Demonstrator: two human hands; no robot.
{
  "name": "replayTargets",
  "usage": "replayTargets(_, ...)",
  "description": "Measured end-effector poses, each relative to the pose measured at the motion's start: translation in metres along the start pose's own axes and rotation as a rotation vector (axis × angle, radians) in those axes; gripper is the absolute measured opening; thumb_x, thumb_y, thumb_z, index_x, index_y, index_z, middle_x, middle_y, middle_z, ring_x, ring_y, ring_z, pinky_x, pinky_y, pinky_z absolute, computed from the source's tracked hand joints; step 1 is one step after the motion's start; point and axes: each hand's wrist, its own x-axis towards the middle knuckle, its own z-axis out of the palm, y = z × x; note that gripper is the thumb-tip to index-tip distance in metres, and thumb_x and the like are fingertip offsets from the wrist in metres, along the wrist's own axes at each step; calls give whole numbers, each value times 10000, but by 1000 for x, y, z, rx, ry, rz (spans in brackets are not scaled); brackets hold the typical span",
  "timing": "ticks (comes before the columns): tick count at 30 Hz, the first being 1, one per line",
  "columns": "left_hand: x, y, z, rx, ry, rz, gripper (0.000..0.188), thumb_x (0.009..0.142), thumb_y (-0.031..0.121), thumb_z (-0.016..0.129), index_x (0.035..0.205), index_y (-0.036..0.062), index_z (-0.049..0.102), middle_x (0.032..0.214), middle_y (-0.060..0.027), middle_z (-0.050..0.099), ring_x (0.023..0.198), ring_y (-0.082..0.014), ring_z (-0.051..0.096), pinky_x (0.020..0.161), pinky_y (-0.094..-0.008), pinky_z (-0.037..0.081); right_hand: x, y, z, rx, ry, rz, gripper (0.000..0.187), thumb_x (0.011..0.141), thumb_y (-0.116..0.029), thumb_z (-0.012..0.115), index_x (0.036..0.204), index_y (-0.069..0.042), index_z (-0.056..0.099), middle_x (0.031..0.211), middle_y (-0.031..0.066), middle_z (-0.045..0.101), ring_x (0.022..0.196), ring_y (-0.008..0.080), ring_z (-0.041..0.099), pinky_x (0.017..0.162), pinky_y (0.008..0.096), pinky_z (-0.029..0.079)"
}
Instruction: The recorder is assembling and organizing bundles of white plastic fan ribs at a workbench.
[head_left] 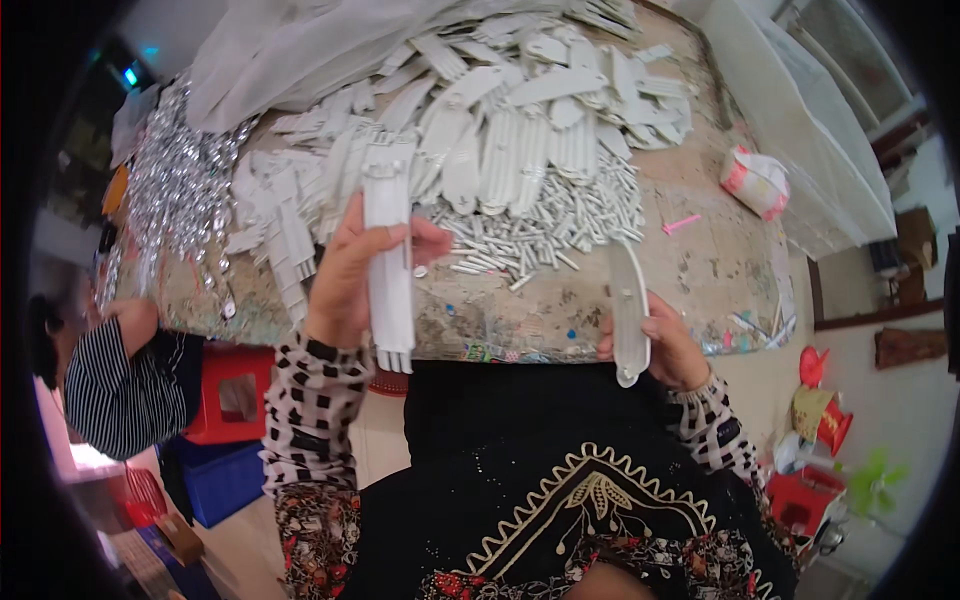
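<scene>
My left hand [343, 270] is closed round a long white plastic strip [391, 300] with small prongs at its lower end, held upright above the table's front edge. In my right hand [676, 343] is a curved white plastic piece [629, 320] with a rounded lower end, pinched near its bottom. The two pieces are well apart. Beyond my hands lies a heap of similar curved white pieces [462, 165]. Short white pins [575, 220] are piled in front of that heap. More pronged white strips [288, 238] are stacked to the left.
A stained work table [520, 315] carries everything. Shiny silver parts [185, 165] heap at its left, below a translucent plastic sheet [270, 65]. A pink-and-white packet [755, 183] and a pink stick [682, 224] lie at the right. Someone in a striped garment [125, 390] sits at the left.
</scene>
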Motion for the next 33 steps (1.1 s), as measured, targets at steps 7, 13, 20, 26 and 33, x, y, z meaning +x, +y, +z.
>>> replayTargets(7, 41, -74, 100, -384, -165, -117, 583, 953, 604, 372, 1232, 99, 456, 861, -48, 500, 620, -120, 486, 548, -260, 407, 7, -32, 9, -191, -105, -221, 635, 886, -185, 579, 1416, 11, 289, 1113, 136, 504, 874, 173, 579, 760, 323, 520)
replayTargets(13, 42, -93, 127, -427, -253, -21, 594, 943, 439, 536, 1339, 10, 427, 1004, -73, 580, 839, -161, 574, 735, -288, 475, 8, -42, 2, -752, -71, -576, 660, 887, -106, 561, 1443, 52, 242, 1155, 141, 456, 1002, 207, 440, 913, 298, 355)
replayTargets(20, 37, -97, 135, -406, -213, -35, 589, 851, 214, 705, 1333, 0, 443, 1236, -110, 576, 1149, -224, 565, 1031, -389, 424, 12, -38, -5, -949, -58, -759, 661, 876, -159, 581, 1427, 68, 292, 1180, 169, 454, 990, 275, 429, 918, 332, 353)
replayTargets(26, 33, -90, 133, -93, -229, 61, 619, 854, 180, 709, 1357, -22, 411, 1243, -122, 578, 1134, -201, 565, 1001, -361, 433, 9, -37, -4, -960, -113, -720, 666, 884, -130, 586, 1447, 53, 279, 1148, 162, 455, 971, 270, 434, 896, 330, 369)
replayTargets(33, 33, -96, 131, 42, -290, 57, 595, 884, 193, 681, 1358, -39, 405, 1295, -144, 554, 1148, -201, 552, 1003, -344, 423, 4, -39, -10, -963, -186, -573, 669, 889, -141, 622, 1444, 34, 291, 1050, 152, 433, 920, 261, 444, 834, 320, 392)
